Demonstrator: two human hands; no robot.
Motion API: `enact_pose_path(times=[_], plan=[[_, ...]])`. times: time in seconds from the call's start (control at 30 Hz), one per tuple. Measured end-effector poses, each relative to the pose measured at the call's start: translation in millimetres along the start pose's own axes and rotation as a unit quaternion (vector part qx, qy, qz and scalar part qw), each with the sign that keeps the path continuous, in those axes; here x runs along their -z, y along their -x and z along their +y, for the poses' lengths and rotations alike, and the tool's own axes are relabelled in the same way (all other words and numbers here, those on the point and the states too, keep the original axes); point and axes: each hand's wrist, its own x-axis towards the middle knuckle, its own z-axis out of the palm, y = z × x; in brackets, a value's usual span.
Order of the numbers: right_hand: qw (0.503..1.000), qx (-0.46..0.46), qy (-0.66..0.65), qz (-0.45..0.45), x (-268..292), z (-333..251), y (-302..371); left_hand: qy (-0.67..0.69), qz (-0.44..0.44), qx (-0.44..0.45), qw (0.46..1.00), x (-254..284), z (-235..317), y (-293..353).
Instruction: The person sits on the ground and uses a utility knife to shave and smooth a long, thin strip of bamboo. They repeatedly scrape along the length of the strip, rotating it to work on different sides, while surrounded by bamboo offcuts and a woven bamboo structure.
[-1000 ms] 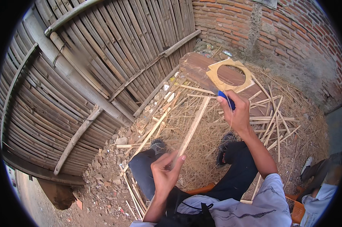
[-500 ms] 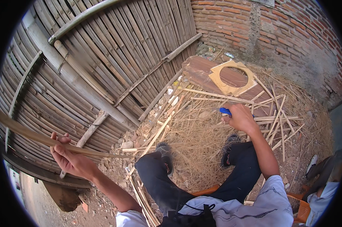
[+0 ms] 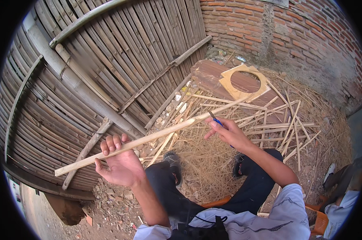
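Observation:
A long, pale bamboo strip point(image 3: 161, 135) slants up to the right in front of me, its blunt end at the left and its narrower end out over the brown board. My left hand point(image 3: 125, 168) grips it near the blunt end, with fingertips over the upper edge and thumb below. In my right hand point(image 3: 233, 138) is a blue-handled knife point(image 3: 216, 119). Its dark blade lies close by the strip's middle; whether it touches the wood I cannot tell. The right fingers partly hide the knife's handle.
A brown board point(image 3: 209, 74) bears a tan panel with a round hole point(image 3: 226, 82). Several cut strips point(image 3: 295, 120) lie crossed over straw and shavings point(image 3: 205, 160) around my feet. A bamboo fence point(image 3: 121, 60) stands left, a brick wall point(image 3: 237, 24) behind. Another person's leg point(image 3: 337, 174) shows at right.
The strip has swung from the far left to lie across the middle, the left hand now palm up under it. My right hand has moved left and nearer to me, bringing the knife beside the strip.

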Motion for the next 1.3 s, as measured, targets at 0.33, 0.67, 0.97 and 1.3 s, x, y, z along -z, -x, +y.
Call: enact_pose_path(times=[0.33,0.67,0.97,1.3], plan=[[0.949,-0.042,-0.262,0.172,26,-10,-2,-0.012,-0.007,0.053,0.999,11,-23,38],[0.938,0.062,-0.217,0.263,52,-19,-1,-0.43,-0.135,0.466,0.761,44,10,68],[0.945,0.031,-0.232,0.227,21,-24,1,-0.443,-0.347,0.499,0.659,15,-22,100],[0.974,-0.034,-0.192,0.117,3,-7,6,-0.238,-0.092,0.422,0.87,20,-84,115]])
